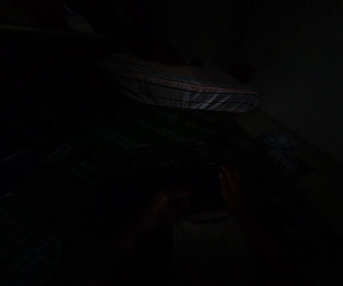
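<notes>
The picture is very dark. My left hand [165,200] shows faintly below the middle, pointing right, its fingers lost in shadow. To its right my right hand [232,184] reaches up from below; one fingertip catches a little light, but the other fingers do not show clearly. Between and just above the hands lies a dark thing [201,182] with a few small glints along its upper edge; I cannot make out what it is or whether either hand grips it. Below the hands is a pale, cloth-like patch [210,238].
A dark green sheet [162,131] printed with pale globes and lettering spreads around the hands. Beyond it lies a light mattress [195,97] with dark stripes along its side. A crumpled bluish thing [280,147] lies at right, near a pale wall [314,87].
</notes>
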A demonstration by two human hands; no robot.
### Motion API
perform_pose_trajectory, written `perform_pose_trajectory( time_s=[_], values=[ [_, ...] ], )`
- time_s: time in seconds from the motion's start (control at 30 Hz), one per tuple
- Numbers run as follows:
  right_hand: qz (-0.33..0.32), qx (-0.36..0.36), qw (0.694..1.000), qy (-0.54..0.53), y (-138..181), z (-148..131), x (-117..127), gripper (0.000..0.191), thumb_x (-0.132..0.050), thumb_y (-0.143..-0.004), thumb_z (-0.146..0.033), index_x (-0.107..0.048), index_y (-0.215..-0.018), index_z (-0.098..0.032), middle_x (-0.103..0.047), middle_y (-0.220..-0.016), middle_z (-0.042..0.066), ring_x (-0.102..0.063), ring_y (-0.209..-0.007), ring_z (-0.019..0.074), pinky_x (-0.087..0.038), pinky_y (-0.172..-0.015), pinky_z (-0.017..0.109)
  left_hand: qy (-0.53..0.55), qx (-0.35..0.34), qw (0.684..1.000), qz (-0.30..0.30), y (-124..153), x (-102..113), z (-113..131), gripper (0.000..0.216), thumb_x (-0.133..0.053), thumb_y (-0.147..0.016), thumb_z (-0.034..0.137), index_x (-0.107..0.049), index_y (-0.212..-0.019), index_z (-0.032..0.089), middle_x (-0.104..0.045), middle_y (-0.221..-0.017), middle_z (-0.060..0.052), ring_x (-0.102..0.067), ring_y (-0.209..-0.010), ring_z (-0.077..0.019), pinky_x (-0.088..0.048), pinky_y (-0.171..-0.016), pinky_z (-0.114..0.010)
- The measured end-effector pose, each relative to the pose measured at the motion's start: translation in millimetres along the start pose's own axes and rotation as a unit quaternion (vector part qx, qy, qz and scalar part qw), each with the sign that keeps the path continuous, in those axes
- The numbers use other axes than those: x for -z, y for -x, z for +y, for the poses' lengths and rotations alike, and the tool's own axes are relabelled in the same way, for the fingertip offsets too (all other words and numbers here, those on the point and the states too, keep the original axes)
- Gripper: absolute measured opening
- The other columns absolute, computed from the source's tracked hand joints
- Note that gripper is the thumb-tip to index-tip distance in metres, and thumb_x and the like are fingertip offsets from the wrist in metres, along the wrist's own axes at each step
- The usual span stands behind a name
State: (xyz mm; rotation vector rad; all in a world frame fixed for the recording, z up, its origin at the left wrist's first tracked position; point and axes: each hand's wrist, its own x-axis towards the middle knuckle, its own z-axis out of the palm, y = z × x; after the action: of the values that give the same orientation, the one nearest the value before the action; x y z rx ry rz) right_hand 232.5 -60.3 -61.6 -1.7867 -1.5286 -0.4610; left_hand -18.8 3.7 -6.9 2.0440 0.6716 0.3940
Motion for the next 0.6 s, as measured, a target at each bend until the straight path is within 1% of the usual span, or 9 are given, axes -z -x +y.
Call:
perform_pose_trajectory(
  time_s=[0.1,0.2,0.33,0.53,0.6],
  values=[
    [0.005,-0.006,1.0,-0.006,0.9,1.4,-0.9,0.035,-0.036,-0.093,-0.034,-0.059,-0.112,-0.016,-0.062,-0.111,0.015,-0.056,-0.105,0.0265,-0.048,-0.089,0.049,-0.006,-0.002,1.0,0.007,-0.2,-0.4,-0.6,0.024,-0.055,-0.082,0.027,-0.066,-0.103,0.021,-0.068,-0.101,-0.001,-0.064,-0.086,-0.0132,-0.051,-0.073,-0.021],
    [0.004,-0.009,1.0,-0.006,0.0,0.8,0.1,0.035,-0.037,-0.093,-0.035,-0.059,-0.11,-0.015,-0.063,-0.11,0.016,-0.057,-0.104,0.0271,-0.048,-0.088,0.048,-0.01,-0.001,1.0,0.008,-0.4,-0.2,-0.5,0.024,-0.054,-0.083,0.027,-0.066,-0.103,0.021,-0.068,-0.101,-0.001,-0.064,-0.084,-0.0122,-0.051,-0.072,-0.02],
    [-0.004,-0.017,1.0,-0.015,-1.3,0.4,1.2,0.033,-0.039,-0.092,-0.036,-0.059,-0.111,-0.018,-0.063,-0.109,0.013,-0.057,-0.103,0.0253,-0.048,-0.088,0.047,-0.022,-0.004,1.0,0.005,-0.6,0.8,-0.2,0.024,-0.054,-0.083,0.027,-0.066,-0.103,0.021,-0.069,-0.097,0.0,-0.064,-0.082,-0.0113,-0.05,-0.071,-0.019],
    [-0.007,-0.044,0.999,-0.023,-0.9,2.1,0.7,0.035,-0.038,-0.092,-0.037,-0.06,-0.11,-0.017,-0.063,-0.109,0.014,-0.057,-0.104,0.0262,-0.047,-0.089,0.049,-0.047,-0.003,0.999,0.009,-0.3,2.9,0.7,0.024,-0.053,-0.085,0.03,-0.066,-0.103,0.021,-0.068,-0.099,0.0,-0.063,-0.085,-0.0127,-0.05,-0.074,-0.022],
    [0.003,-0.048,0.998,-0.028,-0.5,2.8,0.1,0.034,-0.038,-0.092,-0.037,-0.061,-0.109,-0.018,-0.063,-0.108,0.014,-0.057,-0.102,0.0259,-0.048,-0.089,0.048,-0.054,-0.005,0.999,0.004,0.0,4.4,2.5,0.022,-0.052,-0.086,0.03,-0.066,-0.101,0.022,-0.068,-0.097,0.0,-0.063,-0.082,-0.0119,-0.05,-0.073,-0.021]
  ],
)
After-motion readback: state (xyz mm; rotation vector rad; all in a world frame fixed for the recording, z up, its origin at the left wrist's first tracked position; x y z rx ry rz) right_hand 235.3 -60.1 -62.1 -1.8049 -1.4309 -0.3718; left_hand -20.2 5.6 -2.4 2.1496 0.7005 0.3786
